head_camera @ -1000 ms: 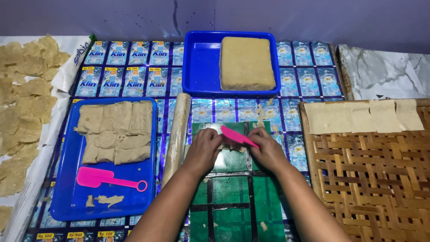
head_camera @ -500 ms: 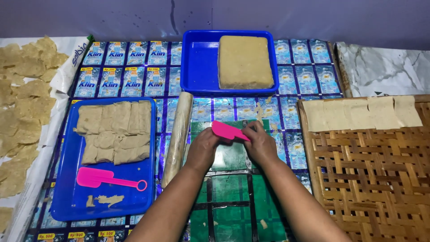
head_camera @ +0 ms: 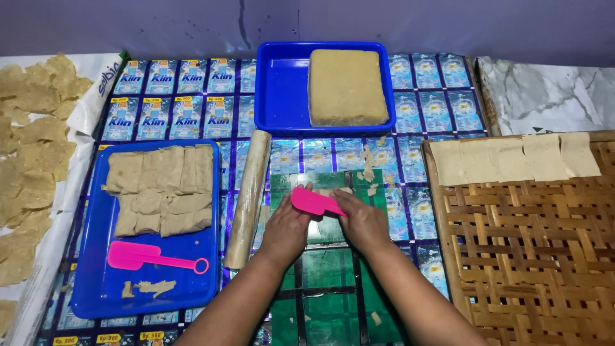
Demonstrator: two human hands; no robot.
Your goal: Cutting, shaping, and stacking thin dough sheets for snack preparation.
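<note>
On the green board (head_camera: 320, 269), my left hand (head_camera: 286, 232) and right hand (head_camera: 362, 222) both grip a pink scraper (head_camera: 315, 202) over dough. A wooden rolling pin (head_camera: 248, 198) lies at nine o'clock; a dough block (head_camera: 346, 87) sits in the blue tray (head_camera: 282, 90) at twelve.

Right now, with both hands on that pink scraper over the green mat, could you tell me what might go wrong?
The pink scraper, pinched between the left hand and right hand, may tear the thin dough strip beneath it. Dough crumbs past the green mat could stick to fresh pieces. The rolling pin lies close to the left wrist and may get knocked.
</note>
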